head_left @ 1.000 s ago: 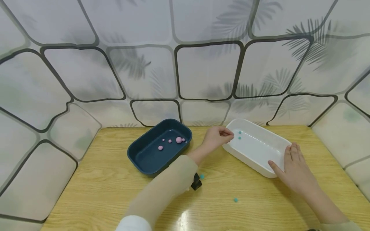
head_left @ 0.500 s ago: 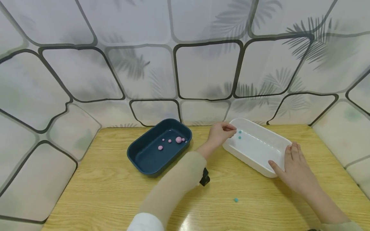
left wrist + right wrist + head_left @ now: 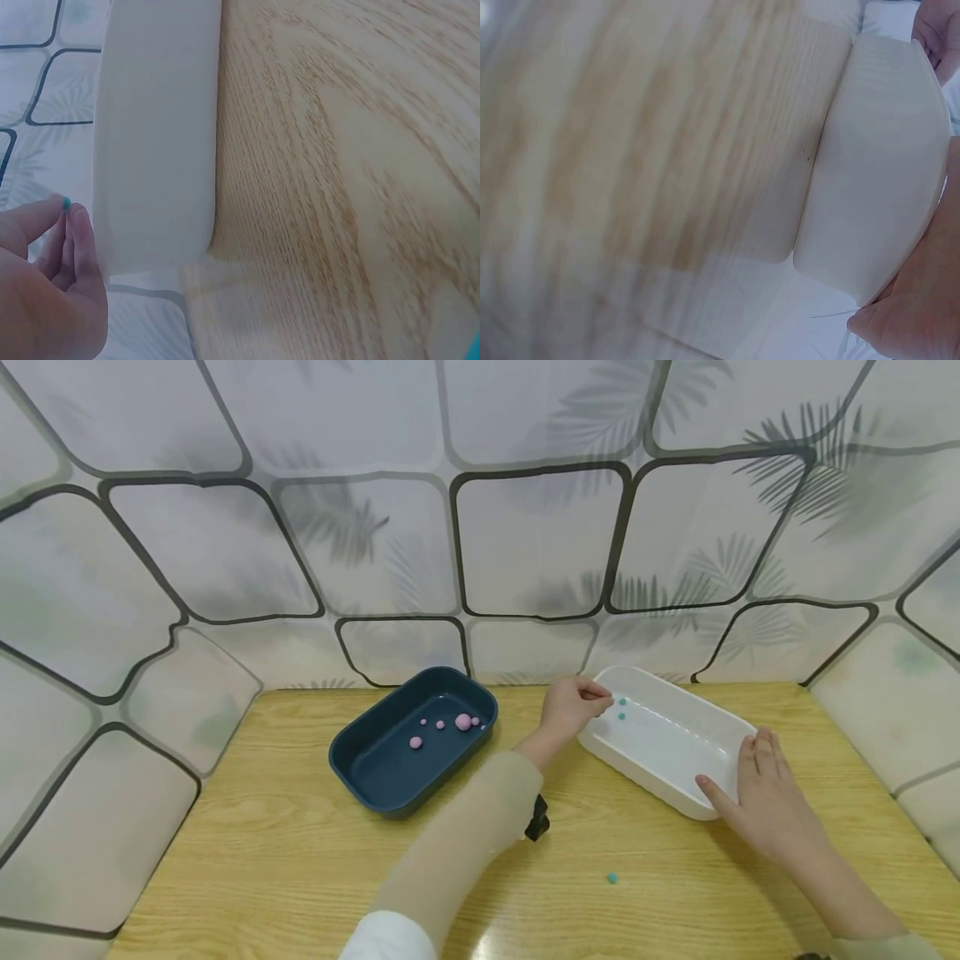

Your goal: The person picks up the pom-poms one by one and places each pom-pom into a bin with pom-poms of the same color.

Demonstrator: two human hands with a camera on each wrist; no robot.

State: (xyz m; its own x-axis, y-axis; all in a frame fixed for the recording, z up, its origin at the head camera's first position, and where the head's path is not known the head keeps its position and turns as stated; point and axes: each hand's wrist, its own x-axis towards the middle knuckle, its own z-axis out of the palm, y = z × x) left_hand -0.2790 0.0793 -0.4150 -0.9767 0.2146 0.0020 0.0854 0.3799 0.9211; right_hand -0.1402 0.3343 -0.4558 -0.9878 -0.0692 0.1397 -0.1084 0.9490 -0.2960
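Observation:
Between the thumb and fingertips of my left hand (image 3: 572,706) is a small teal ball (image 3: 66,202), pinched, as the left wrist view shows. That hand is at the left end of a white rectangular dish (image 3: 675,739), above its rim. Inside the dish lie two teal balls (image 3: 622,716) near that end. My right hand (image 3: 776,806) rests on the dish's right end, thumb spread from mostly straight fingers; the right wrist view (image 3: 915,307) shows fingertips at the rim. Another teal ball (image 3: 612,878) lies on the table in front of the dish.
A dark blue dish (image 3: 375,772) stands left on the wooden table (image 3: 262,827), with several pink balls (image 3: 463,722) of differing size in it. My left forearm (image 3: 465,835) crosses the table between the dishes. A patterned wall (image 3: 540,543) rises behind the table.
My left hand has shifted slightly right to the white dish's rim, then stayed nearly still. A teal ball beside my left wrist is now out of sight behind the arm. My right hand has not moved.

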